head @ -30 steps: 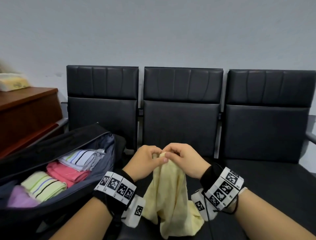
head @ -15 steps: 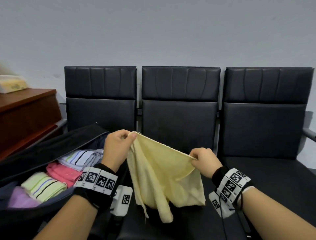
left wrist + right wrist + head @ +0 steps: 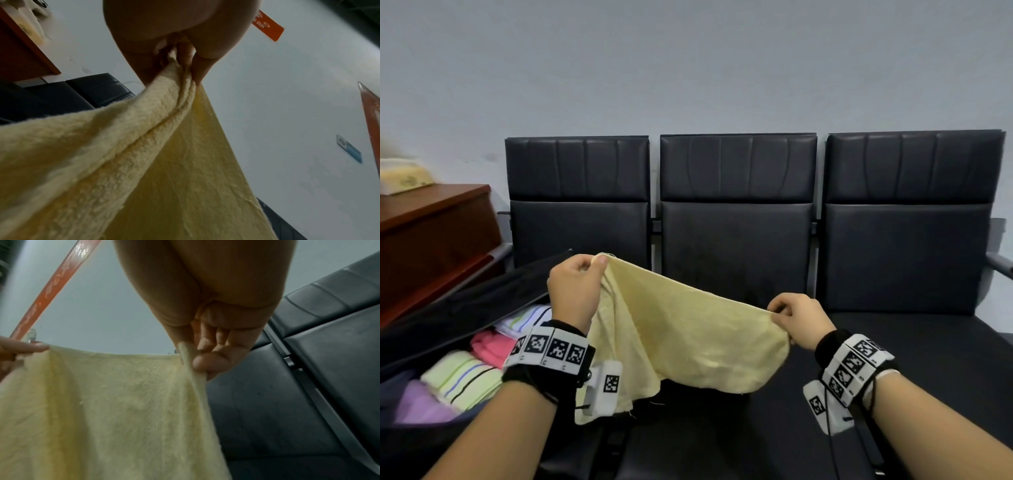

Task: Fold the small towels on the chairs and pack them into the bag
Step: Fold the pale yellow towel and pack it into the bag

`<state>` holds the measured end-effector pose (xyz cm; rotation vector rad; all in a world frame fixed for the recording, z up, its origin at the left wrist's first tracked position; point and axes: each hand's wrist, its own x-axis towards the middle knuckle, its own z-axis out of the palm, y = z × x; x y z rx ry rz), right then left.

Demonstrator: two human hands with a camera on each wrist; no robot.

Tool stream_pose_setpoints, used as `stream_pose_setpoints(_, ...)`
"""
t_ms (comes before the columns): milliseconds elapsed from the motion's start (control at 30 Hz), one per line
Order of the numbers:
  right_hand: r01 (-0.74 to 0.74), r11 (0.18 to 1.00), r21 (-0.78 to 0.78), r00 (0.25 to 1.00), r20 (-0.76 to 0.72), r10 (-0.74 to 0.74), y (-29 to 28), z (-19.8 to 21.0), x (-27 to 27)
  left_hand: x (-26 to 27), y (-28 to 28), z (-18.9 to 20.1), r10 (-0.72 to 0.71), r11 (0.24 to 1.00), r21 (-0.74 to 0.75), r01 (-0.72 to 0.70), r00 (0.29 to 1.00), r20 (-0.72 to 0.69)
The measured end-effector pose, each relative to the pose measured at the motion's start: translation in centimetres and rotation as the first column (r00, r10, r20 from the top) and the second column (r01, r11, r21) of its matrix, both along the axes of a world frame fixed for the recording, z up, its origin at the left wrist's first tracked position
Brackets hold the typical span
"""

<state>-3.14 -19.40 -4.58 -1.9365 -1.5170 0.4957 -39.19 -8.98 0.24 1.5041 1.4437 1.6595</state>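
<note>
A pale yellow towel (image 3: 688,335) hangs stretched in the air above the middle chair seat (image 3: 722,428). My left hand (image 3: 575,291) pinches its upper left corner, raised higher than the right. My right hand (image 3: 801,318) pinches the other top corner. In the left wrist view the towel (image 3: 144,162) runs down from my fingers (image 3: 197,71). The right wrist view shows the towel (image 3: 113,402) pinched between thumb and fingers (image 3: 207,363). The open dark bag (image 3: 448,318) lies on the left chair, with several folded towels (image 3: 465,377) inside.
Three black chairs (image 3: 911,240) stand in a row against a grey wall. A brown wooden cabinet (image 3: 431,240) stands at the left, with a tissue box (image 3: 400,178) on top. The right chair's seat (image 3: 928,342) is bare.
My hands, together at the towel's top a second ago, have moved apart. The left rose toward the bag, the right went right, and the towel's top edge is now stretched out.
</note>
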Motion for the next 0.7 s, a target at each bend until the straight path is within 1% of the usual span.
stream_pose_setpoints(67,-0.027,0.999,0.048,0.987,-0.160,0.034,0.0,0.7,-0.3,0.3,0.3,0.1,0.048,0.998,-0.027,-0.048,0.999,-0.024)
stream_pose_setpoints(133,-0.055,0.988,0.142,0.919,-0.381,0.106,-0.1,1.9,-1.0,1.0,0.6,0.3,0.072,0.995,-0.060,-0.077,0.994,-0.085)
stream_pose_setpoints(167,-0.065,0.981,0.185,0.874,-0.464,0.146,-0.2,2.6,-1.4,1.6,0.7,0.5,0.053,0.994,-0.083,-0.064,0.990,-0.132)
stream_pose_setpoints(233,-0.095,0.970,0.225,0.787,-0.579,0.212,-0.4,4.0,-2.3,2.9,0.6,0.5,-0.024,0.991,-0.133,-0.008,0.972,-0.233)
stream_pose_setpoints(300,-0.151,0.960,0.234,0.719,-0.641,0.270,-0.4,5.1,-3.3,4.4,0.3,0.2,-0.126,0.986,-0.142,0.087,0.946,-0.297)
stream_pose_setpoints(400,-0.234,0.947,0.222,0.616,-0.720,0.321,-0.3,6.0,-4.4,6.6,-1.0,-0.5,-0.304,0.952,-0.143,0.272,0.900,-0.311)
stream_pose_setpoints(433,-0.262,0.939,0.223,0.593,-0.730,0.339,-0.2,6.1,-4.8,7.2,-1.5,-0.6,-0.353,0.935,-0.151,0.321,0.883,-0.309)
stream_pose_setpoints(467,-0.294,0.928,0.228,0.586,-0.724,0.363,-0.2,6.2,-5.1,7.9,-2.0,-0.7,-0.402,0.915,-0.162,0.369,0.866,-0.296)
stream_pose_setpoints(500,-0.325,0.917,0.233,0.600,-0.698,0.390,-0.1,6.2,-5.5,8.5,-2.4,-0.6,-0.446,0.894,-0.169,0.414,0.848,-0.286)
stream_pose_setpoints(600,-0.350,0.904,0.246,0.702,-0.569,0.427,0.1,6.2,-6.5,9.7,-3.3,-0.4,-0.518,0.854,-0.144,0.499,0.798,-0.308)
stream_pose_setpoints(700,-0.293,0.918,0.267,0.801,-0.456,0.388,0.5,6.1,-7.2,10.2,-3.6,0.1,-0.540,0.840,-0.113,0.531,0.793,-0.284)
